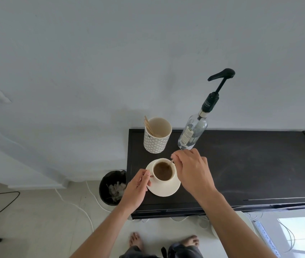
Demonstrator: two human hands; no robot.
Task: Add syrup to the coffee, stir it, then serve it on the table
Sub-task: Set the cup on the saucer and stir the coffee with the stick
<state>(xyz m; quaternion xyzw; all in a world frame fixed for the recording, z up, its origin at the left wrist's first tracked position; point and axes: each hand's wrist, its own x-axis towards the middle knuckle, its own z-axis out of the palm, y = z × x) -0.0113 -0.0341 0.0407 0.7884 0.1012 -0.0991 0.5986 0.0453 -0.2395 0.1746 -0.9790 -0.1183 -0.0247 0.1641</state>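
A white cup of brown coffee (163, 171) stands on a white saucer (166, 189) near the left end of a dark table (250, 164). My left hand (137, 185) pinches the cup's handle on its left side. My right hand (190, 170) is just right of the cup and holds a thin wooden stir stick (171, 161) whose lower end dips into the coffee. Behind the cup, by the wall, a clear syrup bottle (193, 130) with a black pump stands on the table.
A patterned holder (156, 141) with several wooden sticks stands at the table's back left. On the floor left of the table sits a black bin (113, 187) with paper in it. Cables trail over the floor, and a power strip (265, 237) lies under the table's right.
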